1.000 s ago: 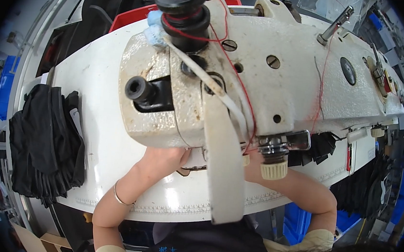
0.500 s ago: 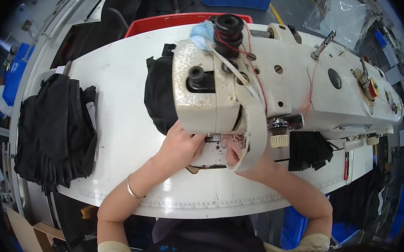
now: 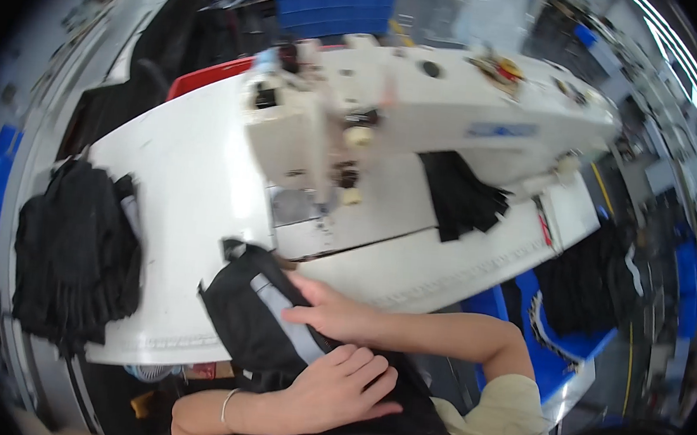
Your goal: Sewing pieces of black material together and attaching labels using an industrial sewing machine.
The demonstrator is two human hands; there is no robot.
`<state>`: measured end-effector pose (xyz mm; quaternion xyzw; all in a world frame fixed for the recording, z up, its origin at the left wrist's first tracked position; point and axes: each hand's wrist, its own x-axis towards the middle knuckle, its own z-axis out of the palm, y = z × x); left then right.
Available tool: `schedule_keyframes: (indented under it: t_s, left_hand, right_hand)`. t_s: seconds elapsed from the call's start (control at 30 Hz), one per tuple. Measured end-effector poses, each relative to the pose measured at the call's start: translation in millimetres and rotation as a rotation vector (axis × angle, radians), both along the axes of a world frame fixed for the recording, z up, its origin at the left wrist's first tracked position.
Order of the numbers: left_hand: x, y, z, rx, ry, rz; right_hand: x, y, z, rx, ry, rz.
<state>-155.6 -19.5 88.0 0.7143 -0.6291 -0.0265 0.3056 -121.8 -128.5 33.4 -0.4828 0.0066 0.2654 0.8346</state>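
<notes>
A black fabric piece (image 3: pixel 252 318) with a grey strip (image 3: pixel 289 325) along it hangs over the table's front edge, close to my body. My right hand (image 3: pixel 332 309) pinches its right side, thumb on top by the grey strip. My left hand (image 3: pixel 342 389), with a bracelet at its wrist, lies across the piece's near end. Its fingers are curled, and whatever is in them is hidden. Beyond both hands stands the white sewing machine (image 3: pixel 441 110), blurred, its needle area apart from the fabric.
A stack of black fabric pieces (image 3: pixel 76 256) lies on the white table (image 3: pixel 186 178) at the left. More black strips (image 3: pixel 460 196) lie under the machine's arm, near a red-handled tool (image 3: pixel 543 225). Blue bins (image 3: pixel 334 5) stand behind the table and at the lower right.
The black fabric has come out from behind the machine head toward my body, and its grey strip now shows. Both hands have left the needle area. The whole view has shifted.
</notes>
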Motion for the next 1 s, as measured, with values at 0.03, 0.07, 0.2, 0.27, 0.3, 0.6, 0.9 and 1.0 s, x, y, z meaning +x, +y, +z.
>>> schedule_keyframes:
  t_s: [0.03,0.07,0.2,0.27,0.3,0.6,0.9,1.0]
  left_hand:
    - [-5,-2,5,-0.029,0.013,-0.091]
    - [-9,5,12,-0.108,0.047,-0.098]
    - [4,51,-2,0.025,0.100,0.104]
    - [17,41,-20,0.040,0.108,0.226]
    - [24,32,-34,0.033,0.099,0.261]
    - [38,8,-62,0.099,0.130,0.261]
    - [49,12,-51,0.018,0.175,0.292]
    - [55,47,-56,-0.082,0.229,0.362]
  right_hand:
    - [-12,-10,2,0.112,0.084,0.003]
    - [-29,-29,2,0.111,0.034,-0.034]
    - [-146,-151,66,-0.566,-0.241,-0.505]
    - [-220,-192,94,-0.788,-0.123,-1.054]
    - [-247,-204,102,-1.086,-0.188,-1.153]
    - [-265,-252,-112,-1.918,-0.033,-0.196]
    - [-277,-309,-294,-1.864,0.090,-0.220]
    - [-179,-264,-77,-1.550,0.242,0.382]
